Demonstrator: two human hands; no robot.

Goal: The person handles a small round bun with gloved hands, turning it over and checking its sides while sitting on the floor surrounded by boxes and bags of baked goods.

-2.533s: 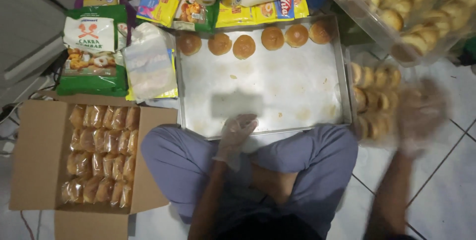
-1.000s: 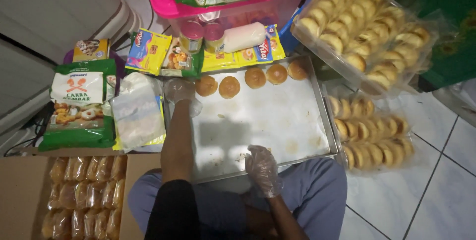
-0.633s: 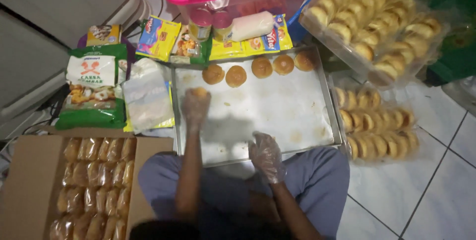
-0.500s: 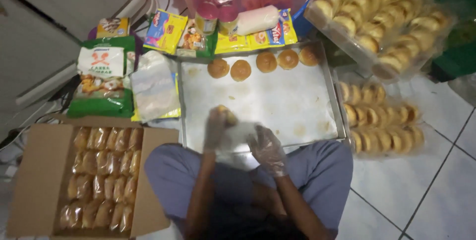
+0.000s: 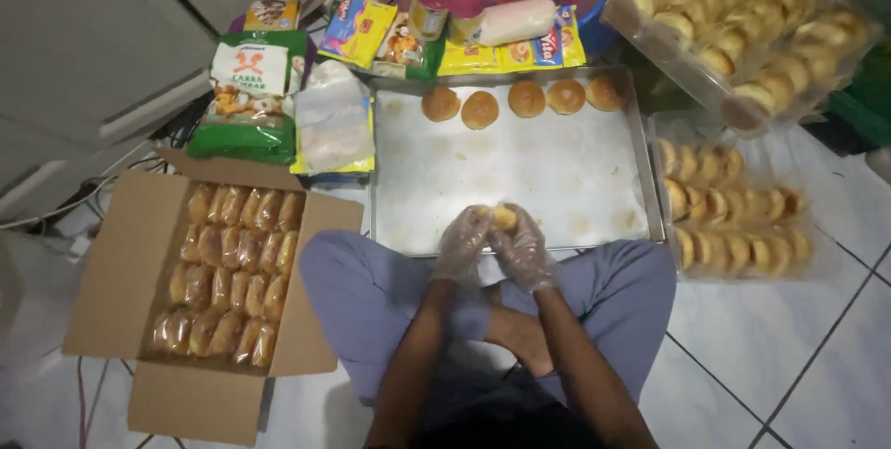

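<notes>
Five buns (image 5: 525,98) line the tray (image 5: 520,171); left hand (image 5: 461,243) and right hand (image 5: 522,247) pinch another bun (image 5: 504,217).

Small round golden bun (image 5: 504,217), held up between both gloved hands, at the near edge of the metal baking tray (image 5: 520,166); five like buns (image 5: 524,99) in a row at 12 o'clock

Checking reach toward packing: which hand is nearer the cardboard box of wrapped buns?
Left. The left hand is on the side toward the cardboard box; the right hand is beside it, farther away.
</notes>
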